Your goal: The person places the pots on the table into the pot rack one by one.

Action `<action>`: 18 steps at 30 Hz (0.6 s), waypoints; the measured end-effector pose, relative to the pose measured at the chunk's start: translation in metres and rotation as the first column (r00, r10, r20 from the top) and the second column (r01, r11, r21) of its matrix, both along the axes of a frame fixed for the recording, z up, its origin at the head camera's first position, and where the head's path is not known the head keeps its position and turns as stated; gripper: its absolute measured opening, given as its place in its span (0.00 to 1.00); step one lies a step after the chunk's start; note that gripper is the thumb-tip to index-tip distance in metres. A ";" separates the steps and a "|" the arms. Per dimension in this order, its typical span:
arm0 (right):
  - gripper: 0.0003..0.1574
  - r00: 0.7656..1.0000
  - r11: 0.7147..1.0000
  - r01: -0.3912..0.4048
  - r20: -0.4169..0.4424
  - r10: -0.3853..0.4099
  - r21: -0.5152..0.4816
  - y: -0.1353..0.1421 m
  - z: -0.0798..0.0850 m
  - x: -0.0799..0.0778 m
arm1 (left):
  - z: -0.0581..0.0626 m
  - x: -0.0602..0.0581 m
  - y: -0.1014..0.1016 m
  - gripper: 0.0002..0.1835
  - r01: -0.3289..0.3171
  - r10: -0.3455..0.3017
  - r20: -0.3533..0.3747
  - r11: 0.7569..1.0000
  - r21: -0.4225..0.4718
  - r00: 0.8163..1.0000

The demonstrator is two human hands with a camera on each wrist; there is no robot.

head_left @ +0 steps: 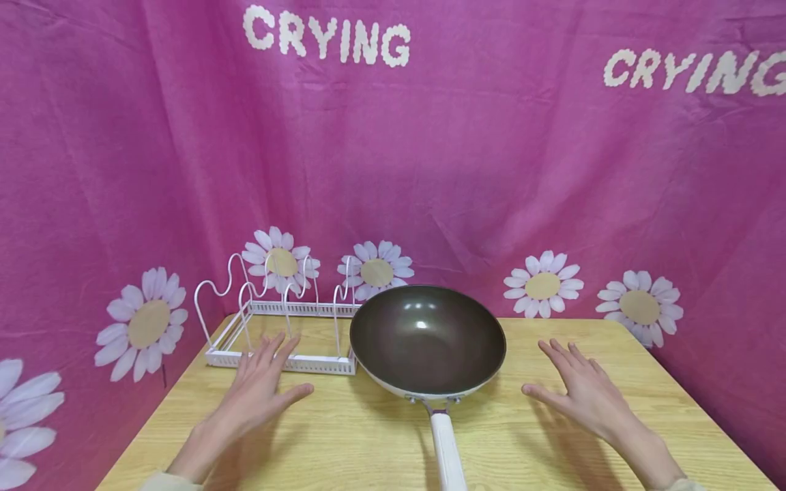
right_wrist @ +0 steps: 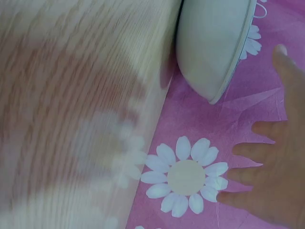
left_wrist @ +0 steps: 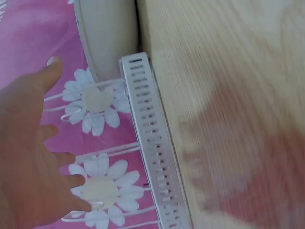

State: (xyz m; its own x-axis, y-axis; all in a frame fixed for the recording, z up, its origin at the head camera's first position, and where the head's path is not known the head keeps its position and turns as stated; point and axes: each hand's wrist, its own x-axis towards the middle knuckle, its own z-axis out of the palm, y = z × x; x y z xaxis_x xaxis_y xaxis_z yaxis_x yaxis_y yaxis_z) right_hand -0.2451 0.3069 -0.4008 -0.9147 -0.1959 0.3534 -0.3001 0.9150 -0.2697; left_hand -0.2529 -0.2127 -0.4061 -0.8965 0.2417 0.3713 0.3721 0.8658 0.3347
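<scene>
Head view: a wok (head_left: 428, 341) sits lower middle, wire rack (head_left: 322, 365) lower left; left grip (head_left: 259, 387) and right grip (head_left: 585, 394) spread empty.

Free room right of pan (head_left: 428, 344)

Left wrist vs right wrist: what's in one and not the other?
Left wrist only: the left hand and the white rack's slotted rail.

Right wrist only: the right hand and a daisy's faint reflection on the wood.

Both: the pan, seen by its pale outer side; the wooden tabletop; the pink-purple cloth with white daisies. Neither shows the fingers holding anything.
</scene>
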 end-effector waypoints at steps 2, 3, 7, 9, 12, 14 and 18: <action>0.55 1.000 1.000 -0.005 -0.005 0.005 -0.014 -0.001 0.000 0.001 | 0.000 0.003 0.003 0.46 0.022 -0.023 0.012 0.999 0.045 1.000; 0.54 1.000 1.000 -0.010 -0.005 0.010 -0.025 -0.002 0.000 0.002 | 0.001 0.004 0.005 0.45 0.036 -0.037 0.009 0.997 0.063 0.999; 0.51 0.999 0.998 -0.030 -0.027 0.028 -0.057 -0.005 -0.002 0.003 | 0.004 0.008 0.011 0.43 0.076 -0.078 0.013 0.989 0.126 0.997; 0.50 0.998 0.996 -0.042 -0.042 0.039 -0.073 -0.008 -0.003 0.003 | 0.005 0.009 0.013 0.42 0.079 -0.082 0.014 0.986 0.149 0.997; 0.48 0.997 0.992 -0.059 -0.048 0.054 -0.108 -0.011 -0.005 0.004 | 0.006 0.009 0.016 0.40 0.076 -0.084 0.035 0.977 0.198 0.996; 0.47 0.998 0.989 -0.064 -0.037 0.060 -0.134 -0.014 -0.006 0.005 | 0.007 0.009 0.017 0.39 0.074 -0.088 0.051 0.972 0.224 0.995; 0.46 0.998 0.982 -0.065 -0.008 0.065 -0.178 -0.018 -0.006 0.008 | 0.005 0.010 0.019 0.38 0.071 -0.099 0.092 0.960 0.271 0.991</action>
State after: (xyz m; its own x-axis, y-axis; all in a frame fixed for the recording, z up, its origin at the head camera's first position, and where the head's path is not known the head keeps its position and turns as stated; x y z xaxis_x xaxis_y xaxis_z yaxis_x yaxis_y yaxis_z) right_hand -0.2367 0.2888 -0.4068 -0.9015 -0.1882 0.3897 -0.3578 0.8308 -0.4263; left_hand -0.2429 -0.1939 -0.4007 -0.9140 0.2234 0.3386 0.3912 0.7069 0.5893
